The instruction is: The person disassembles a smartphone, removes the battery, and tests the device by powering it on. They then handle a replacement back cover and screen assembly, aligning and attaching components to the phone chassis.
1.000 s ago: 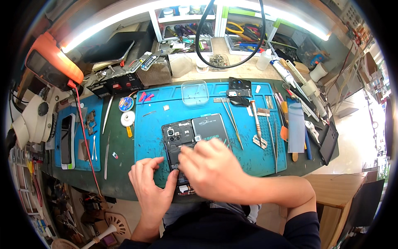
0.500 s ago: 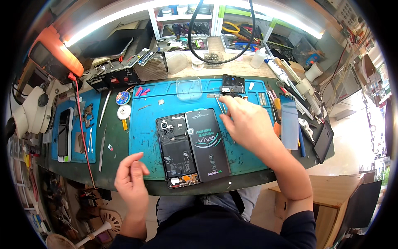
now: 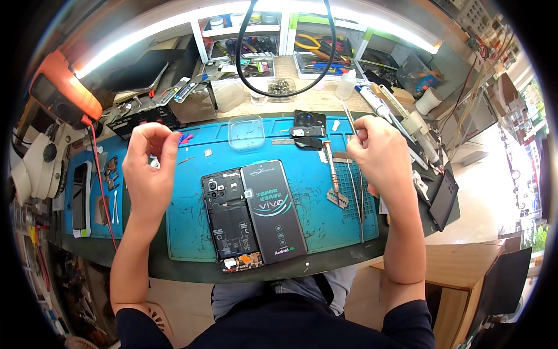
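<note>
Raised over the left side of the blue mat, my left hand [image 3: 152, 166] has its thumb and fingers curled together; whatever may be in them is hidden. My right hand [image 3: 381, 152], above the mat's right side, pinches slim metal tweezers [image 3: 347, 115] that point up and away. Between my hands lies an opened phone body [image 3: 232, 212], its battery, cameras and orange flex showing. A dark phone screen panel [image 3: 276, 212] with printed film lies against its right edge. Below my right hand are a screwdriver [image 3: 331, 166], a razor blade [image 3: 337, 199] and long thin tools [image 3: 359, 198].
A clear plastic box [image 3: 246, 132] and a black phone part with camera lenses [image 3: 308, 123] sit at the mat's back. Another phone [image 3: 81, 198] lies at far left. A black cable loop [image 3: 238, 46] hangs overhead. An orange multimeter [image 3: 64, 87] stands back left.
My left hand has risen up and away to the left, its fingers drawn together. My right hand has moved right, off the mat's back, with the tweezers. The view has shifted slightly.
</note>
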Motion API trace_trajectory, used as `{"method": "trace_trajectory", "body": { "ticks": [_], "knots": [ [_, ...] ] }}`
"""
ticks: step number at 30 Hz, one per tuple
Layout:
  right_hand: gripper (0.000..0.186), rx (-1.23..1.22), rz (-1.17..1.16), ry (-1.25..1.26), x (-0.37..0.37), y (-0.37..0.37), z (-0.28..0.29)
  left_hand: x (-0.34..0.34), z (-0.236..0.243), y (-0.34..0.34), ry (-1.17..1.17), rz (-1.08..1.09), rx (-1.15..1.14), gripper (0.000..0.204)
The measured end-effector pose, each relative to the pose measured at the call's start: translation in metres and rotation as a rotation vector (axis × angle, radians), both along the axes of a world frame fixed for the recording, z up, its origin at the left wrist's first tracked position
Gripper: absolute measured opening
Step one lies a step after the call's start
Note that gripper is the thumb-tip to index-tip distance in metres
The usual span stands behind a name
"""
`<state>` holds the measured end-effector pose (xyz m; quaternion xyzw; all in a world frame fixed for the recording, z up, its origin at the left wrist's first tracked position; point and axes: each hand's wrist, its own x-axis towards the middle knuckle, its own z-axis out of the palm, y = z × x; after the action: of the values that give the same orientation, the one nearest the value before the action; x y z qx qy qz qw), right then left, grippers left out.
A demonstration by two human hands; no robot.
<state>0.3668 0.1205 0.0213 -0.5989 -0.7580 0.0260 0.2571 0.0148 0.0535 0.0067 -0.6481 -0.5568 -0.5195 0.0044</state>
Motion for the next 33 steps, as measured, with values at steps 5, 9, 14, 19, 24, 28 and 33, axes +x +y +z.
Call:
{"method": "trace_trajectory", "body": {
  "ticks": [5, 9, 14, 19, 24, 28, 33],
  "knots": [
    [0.019, -0.114, 0.019, -0.162, 0.006, 0.009, -0.017, -0.02, -0.017, -0.007, -0.005, -0.12, -0.145, 0.009],
    [0.019, -0.034, 0.011, -0.143, -0.01, 0.0, -0.012, -0.01, -0.013, -0.006, -0.114, -0.059, -0.09, 0.021],
    [0.026, 0.556, 0.461, 0.28, -0.031, -0.019, 0.017, -0.021, -0.012, -0.006, 0.114, -0.092, -0.083, 0.036],
    [0.017, 0.666, 0.948, 0.325, -0.029, -0.084, 0.009, -0.02, -0.017, -0.005, -0.012, -0.091, 0.046, 0.041],
    [0.015, 0.597, 1.116, 0.367, -0.034, -0.089, 0.003, -0.016, -0.012, -0.012, -0.016, -0.131, -0.021, 0.047],
    [0.014, 0.559, 1.173, 0.343, -0.038, -0.083, 0.0, -0.014, -0.011, -0.016, -0.008, -0.148, -0.017, 0.047],
    [0.018, 0.626, 1.142, 0.307, -0.046, -0.076, 0.006, -0.012, -0.009, -0.017, 0.011, -0.166, 0.001, 0.046]
  ]
}}
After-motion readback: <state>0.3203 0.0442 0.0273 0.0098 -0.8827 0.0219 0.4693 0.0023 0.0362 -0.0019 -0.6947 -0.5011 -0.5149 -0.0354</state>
